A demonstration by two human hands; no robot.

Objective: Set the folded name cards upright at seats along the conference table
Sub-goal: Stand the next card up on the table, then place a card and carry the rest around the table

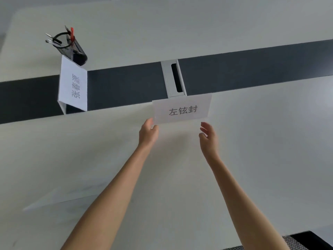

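Note:
A white folded name card [182, 109] with dark printed characters stands upright on the pale conference table [252, 141], just in front of the dark centre strip. My left hand [148, 131] touches the card's lower left corner with its fingertips. My right hand [209, 135] hovers just below the card's lower right corner, fingers apart, holding nothing. A second folded name card [73, 85] stands tent-like on the dark strip at the left, turned sideways. Another white card [59, 199] lies flat on the table at the lower left.
A black mesh pen holder [72, 46] with several pens stands behind the left card. A grey cable box [173, 78] with a dark slot sits in the dark strip [252, 67] right behind the middle card. A mesh chair back [295, 242] shows at the bottom right.

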